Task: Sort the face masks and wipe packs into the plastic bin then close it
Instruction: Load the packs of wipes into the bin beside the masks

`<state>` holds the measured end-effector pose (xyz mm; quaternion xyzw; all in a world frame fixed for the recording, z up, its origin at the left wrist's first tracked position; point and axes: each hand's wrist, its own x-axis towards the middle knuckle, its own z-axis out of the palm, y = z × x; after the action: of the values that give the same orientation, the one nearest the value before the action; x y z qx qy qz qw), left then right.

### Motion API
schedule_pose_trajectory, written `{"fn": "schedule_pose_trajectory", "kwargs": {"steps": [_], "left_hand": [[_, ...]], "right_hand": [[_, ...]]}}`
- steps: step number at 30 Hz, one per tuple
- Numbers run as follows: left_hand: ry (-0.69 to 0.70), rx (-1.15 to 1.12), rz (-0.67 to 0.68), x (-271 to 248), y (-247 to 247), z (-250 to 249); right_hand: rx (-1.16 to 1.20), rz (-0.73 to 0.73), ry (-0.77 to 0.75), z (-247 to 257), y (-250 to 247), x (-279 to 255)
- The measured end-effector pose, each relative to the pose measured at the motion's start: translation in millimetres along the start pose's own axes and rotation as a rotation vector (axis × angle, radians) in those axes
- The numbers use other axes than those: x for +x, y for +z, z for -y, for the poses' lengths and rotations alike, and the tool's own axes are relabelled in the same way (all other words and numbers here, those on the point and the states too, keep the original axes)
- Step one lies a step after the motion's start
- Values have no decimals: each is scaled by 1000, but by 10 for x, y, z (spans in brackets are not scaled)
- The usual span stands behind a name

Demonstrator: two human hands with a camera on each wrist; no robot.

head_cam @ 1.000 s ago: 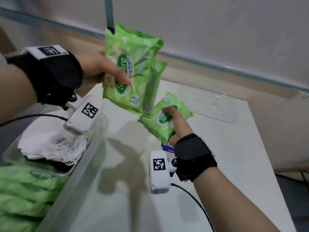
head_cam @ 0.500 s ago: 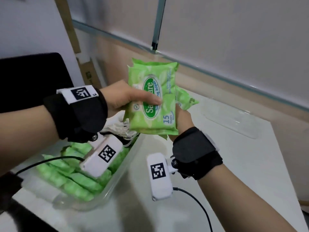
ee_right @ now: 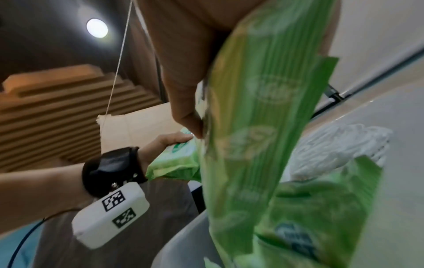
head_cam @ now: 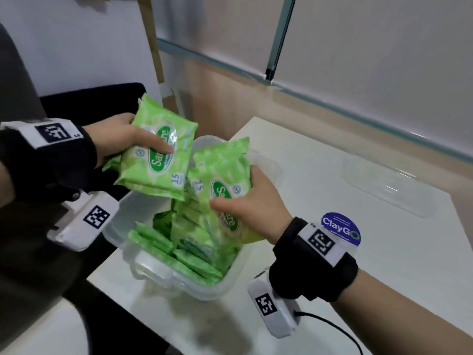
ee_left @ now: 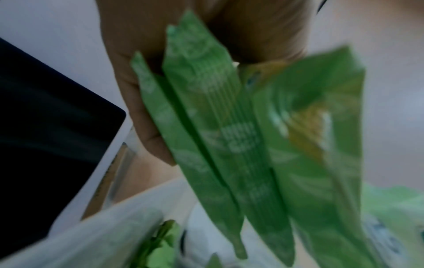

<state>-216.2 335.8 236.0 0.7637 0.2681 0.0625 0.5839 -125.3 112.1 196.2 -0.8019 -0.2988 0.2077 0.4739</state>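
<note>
My left hand (head_cam: 128, 139) grips a small stack of green wipe packs (head_cam: 156, 160) above the far left corner of the clear plastic bin (head_cam: 230, 275). In the left wrist view the packs (ee_left: 206, 127) show edge-on against my fingers (ee_left: 142, 108). My right hand (head_cam: 245, 198) holds another green wipe pack (head_cam: 220, 175) upright over the middle of the bin, thumb on its front. Several wipe packs (head_cam: 179, 249) lie inside the bin. White face masks (ee_right: 339, 145) appear in the bin only in the right wrist view, behind the held pack (ee_right: 263, 127).
The bin stands at the near left corner of the white table (head_cam: 320, 175). Its clear lid (head_cam: 384, 193) lies on the far right of the table. A blue ClayGo sticker (head_cam: 340, 229) is by my right wrist. A black chair (head_cam: 89, 98) stands left of the table.
Both hands have come left and down from above the table to over the bin. The right hand's pack, tucked behind the left hand's stack before, now stands apart from it.
</note>
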Motion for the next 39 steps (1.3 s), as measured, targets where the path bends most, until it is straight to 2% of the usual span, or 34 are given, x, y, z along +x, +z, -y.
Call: {"fn": "schedule_pose_trajectory", "kwargs": {"steps": [2, 5, 8, 10, 14, 19, 23, 29, 33, 37, 39], "left_hand": [[-11, 196, -107, -26, -53, 65], [-65, 608, -261, -79, -11, 101], [-51, 900, -236, -105, 101, 132], [-59, 1011, -206, -104, 134, 160], [-70, 1116, -117, -113, 136, 191], [-28, 1117, 23, -74, 213, 368], [-21, 1124, 75, -10, 355, 593], [-41, 1222, 130, -92, 495, 793], [-51, 1346, 158, -127, 521, 755], [42, 1513, 143, -144, 496, 693], [70, 1461, 125, -55, 418, 581]], "right_hand": [[-137, 51, -45, 56, 98, -69], [-327, 116, -132, 162, 232, -140], [-483, 149, -207, 246, 358, -167], [-536, 161, -242, 267, 435, -210], [-665, 224, -281, 222, 535, -322], [-813, 402, -171, 87, 623, -303], [-890, 462, -179, 57, 665, -228], [-871, 385, -168, -92, 708, -285], [-899, 306, -165, -167, 759, -282], [-825, 210, -171, -233, 810, -316], [-808, 157, -174, -220, 819, -339]]}}
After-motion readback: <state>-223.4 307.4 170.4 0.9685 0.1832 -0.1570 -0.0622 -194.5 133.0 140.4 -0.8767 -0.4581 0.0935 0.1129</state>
